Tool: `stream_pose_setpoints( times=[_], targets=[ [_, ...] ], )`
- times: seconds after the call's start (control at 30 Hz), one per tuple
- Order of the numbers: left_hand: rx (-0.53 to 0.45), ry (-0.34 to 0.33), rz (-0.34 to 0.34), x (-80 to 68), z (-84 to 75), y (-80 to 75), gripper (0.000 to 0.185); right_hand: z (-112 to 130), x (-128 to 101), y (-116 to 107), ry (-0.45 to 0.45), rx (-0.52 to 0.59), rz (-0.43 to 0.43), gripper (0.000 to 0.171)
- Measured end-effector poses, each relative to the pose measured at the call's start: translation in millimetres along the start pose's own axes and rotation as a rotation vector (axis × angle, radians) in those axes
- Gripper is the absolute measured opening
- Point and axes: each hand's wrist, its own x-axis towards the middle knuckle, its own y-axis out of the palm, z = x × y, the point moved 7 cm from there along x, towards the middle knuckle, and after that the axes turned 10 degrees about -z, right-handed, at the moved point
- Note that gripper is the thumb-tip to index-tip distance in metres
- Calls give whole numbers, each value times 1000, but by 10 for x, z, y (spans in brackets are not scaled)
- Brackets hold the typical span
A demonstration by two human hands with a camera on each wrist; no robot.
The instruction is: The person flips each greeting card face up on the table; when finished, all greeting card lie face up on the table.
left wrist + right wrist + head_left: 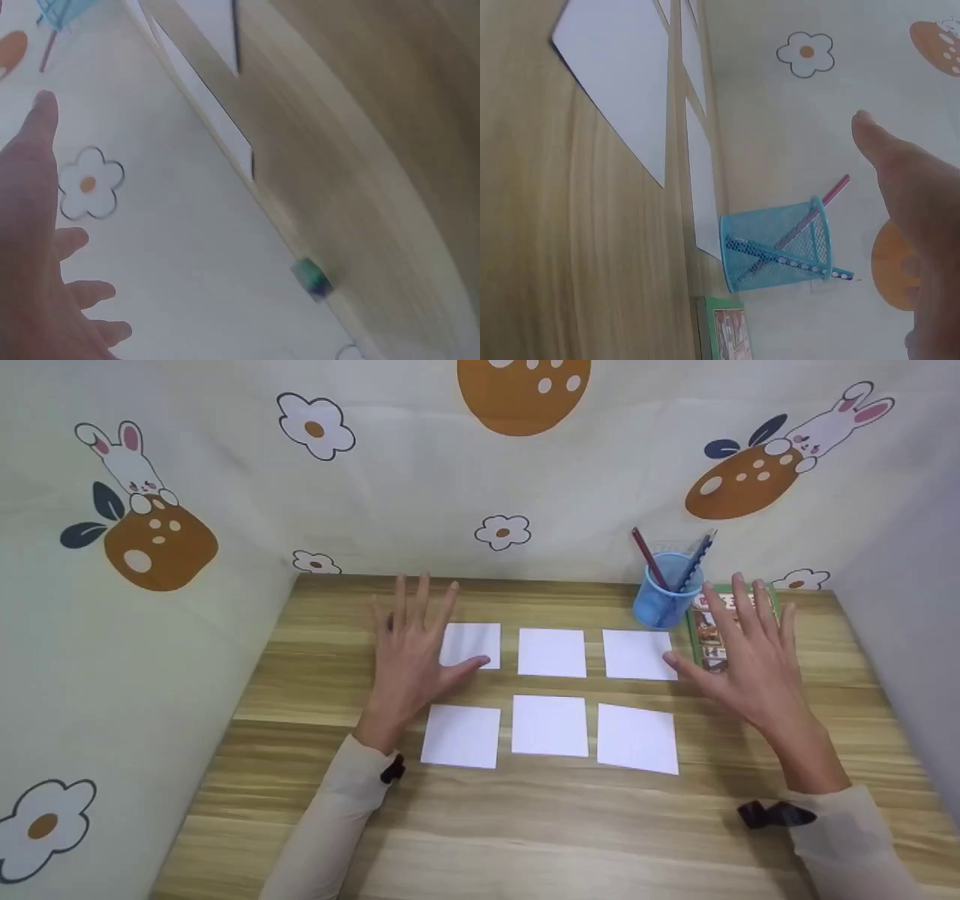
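Observation:
Several white square cards lie on the wooden table in two rows, among them a front middle card (550, 726) and a back middle card (552, 653). My left hand (411, 660) is held above the table with fingers spread, partly covering the back left card (472, 641). On the other side my right hand (754, 667) is likewise spread, its thumb near the back right card (637, 652). Both hands hold nothing. Behind the right fingers, a green-edged book or box (705, 634) is partly hidden.
A blue mesh pen cup (776, 244) with pencils stands at the back right, close to the wall. Against the far edge on the left sits a small green and dark object (311, 279), blurred. Patterned cloth (390, 487) hangs behind the table.

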Motion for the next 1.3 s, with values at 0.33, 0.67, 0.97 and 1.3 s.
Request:
stream_pose_setpoints(
  times=[0.33, 0.67, 0.97, 1.3],
  targets=[
    [-279, 173, 109, -57, -874, -17, 87, 401, -465, 333, -60, 280, 325, 87],
    [-494, 354, 384, -144, -1687, 226, 74, 546, -614, 591, -124, 161, 543, 98],
    [-450, 400, 516, -135, -1986, 374, 80, 716, -554, 633, -148, 86, 648, 93],
    [-447, 352, 553, -212, -2086, 387, 63, 659, -470, 633, -140, 175, 562, 66]
  ],
)
